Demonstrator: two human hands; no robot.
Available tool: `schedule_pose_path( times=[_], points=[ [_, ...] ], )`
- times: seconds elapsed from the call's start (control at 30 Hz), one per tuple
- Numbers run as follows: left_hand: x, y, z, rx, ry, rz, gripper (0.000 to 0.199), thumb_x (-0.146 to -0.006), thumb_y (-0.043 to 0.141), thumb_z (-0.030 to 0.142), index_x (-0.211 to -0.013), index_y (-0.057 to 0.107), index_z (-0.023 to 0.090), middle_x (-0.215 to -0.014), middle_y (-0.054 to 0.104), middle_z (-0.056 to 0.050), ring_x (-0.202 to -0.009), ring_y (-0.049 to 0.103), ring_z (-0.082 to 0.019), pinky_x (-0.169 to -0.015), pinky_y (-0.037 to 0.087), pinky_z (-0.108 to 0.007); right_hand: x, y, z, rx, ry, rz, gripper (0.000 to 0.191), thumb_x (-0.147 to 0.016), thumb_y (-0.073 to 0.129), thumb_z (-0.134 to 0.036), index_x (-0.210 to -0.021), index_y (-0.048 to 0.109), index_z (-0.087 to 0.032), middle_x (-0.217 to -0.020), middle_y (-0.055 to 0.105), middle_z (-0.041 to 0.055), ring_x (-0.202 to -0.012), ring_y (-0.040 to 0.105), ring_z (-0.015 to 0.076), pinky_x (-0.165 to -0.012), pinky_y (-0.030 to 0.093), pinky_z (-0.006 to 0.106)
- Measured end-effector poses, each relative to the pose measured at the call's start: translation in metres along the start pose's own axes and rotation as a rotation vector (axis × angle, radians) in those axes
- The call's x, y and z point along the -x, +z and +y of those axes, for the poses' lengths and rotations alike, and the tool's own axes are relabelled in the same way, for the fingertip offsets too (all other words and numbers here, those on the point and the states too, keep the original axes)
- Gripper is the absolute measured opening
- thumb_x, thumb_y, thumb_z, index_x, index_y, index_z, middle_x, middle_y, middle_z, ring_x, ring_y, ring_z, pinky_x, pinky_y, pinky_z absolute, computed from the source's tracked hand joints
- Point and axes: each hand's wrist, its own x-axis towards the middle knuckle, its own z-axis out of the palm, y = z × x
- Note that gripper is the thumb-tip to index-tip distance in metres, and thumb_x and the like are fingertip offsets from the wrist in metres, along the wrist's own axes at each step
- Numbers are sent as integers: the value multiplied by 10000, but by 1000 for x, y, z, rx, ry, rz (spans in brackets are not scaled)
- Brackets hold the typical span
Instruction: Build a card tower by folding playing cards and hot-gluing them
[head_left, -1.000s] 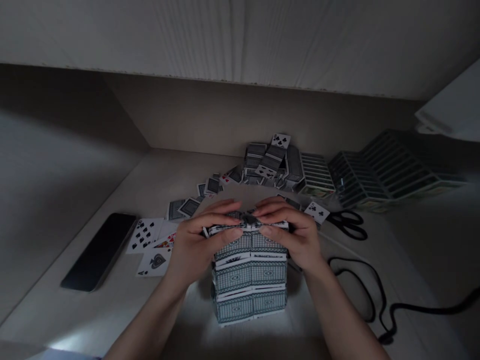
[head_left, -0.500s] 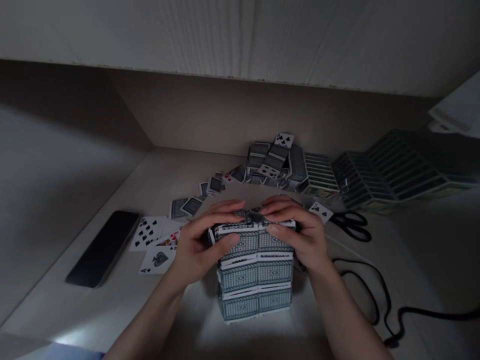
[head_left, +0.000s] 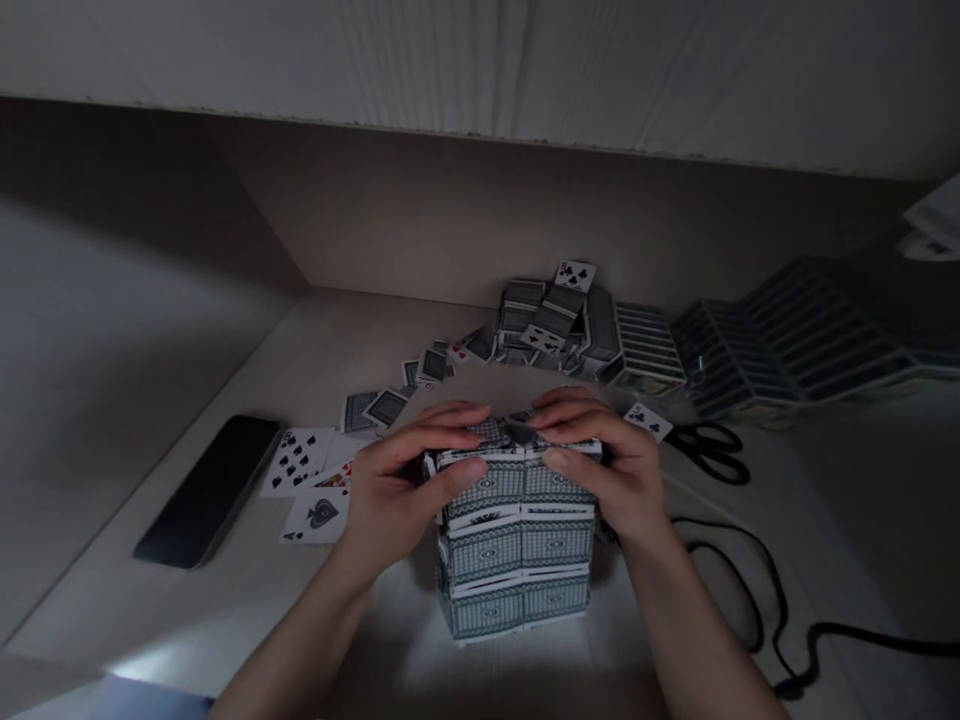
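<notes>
A block-like structure built of folded playing cards (head_left: 521, 550) stands in front of me, its patterned card backs facing my side in several tiers. My left hand (head_left: 405, 480) wraps the upper left corner, thumb on the front face and fingers over the top. On the upper right corner, my right hand (head_left: 615, 460) grips in the same way, thumb at the front. Between the fingertips, part of the top layer shows a dark gap. The fingers cover the rest of the top edge.
To the left lie a black phone (head_left: 210, 490) and loose cards, among them an ace of spades (head_left: 319, 515). Folded cards (head_left: 555, 320) are piled at the back. Scissors (head_left: 709, 452) and a black cable (head_left: 772, 580) lie right. A shelf edge (head_left: 480, 136) overhangs.
The view has shifted slightly, so most things sit a little differently in the picture. Both hands keep their hold on the top of the card structure.
</notes>
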Motion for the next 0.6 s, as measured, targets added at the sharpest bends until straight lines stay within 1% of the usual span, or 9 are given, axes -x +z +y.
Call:
schedule_pose_path(
  times=[0.13,0.33,0.47,0.6],
  points=[
    [0,1,2,-5,-22,10,238,-748,767,97,-889,765,290,-1070,768,-5,-1086,688,-208,-1016,537,-422,0,0,1,-1,-10,-3,295,-793,736,-123,-993,742,-339,-967,756,-21,-1026,646,209,-947,484,429],
    [4,5,4,0,-42,43,243,-763,748,83,-878,766,296,-1064,768,10,-1092,680,-194,-1036,522,-417,0,0,-1,-4,-16,-9,301,-791,732,-105,-994,742,-327,-975,752,-22,-1027,643,198,-949,478,408],
    [7,9,2,20,-27,61,250,-776,737,84,-892,763,304,-1054,768,21,-1074,683,-185,-1035,522,-419,-1,0,-3,4,-30,-7,290,-789,733,-105,-985,742,-319,-966,750,-22,-1027,644,196,-947,479,404],
    [8,10,0,47,-14,76,264,-780,729,72,-907,760,301,-1047,767,20,-1081,678,-192,-1037,518,-432,-1,-1,-3,31,-40,-18,267,-790,734,-118,-968,738,-317,-944,752,-16,-1015,651,208,-932,487,424]
  ],
)
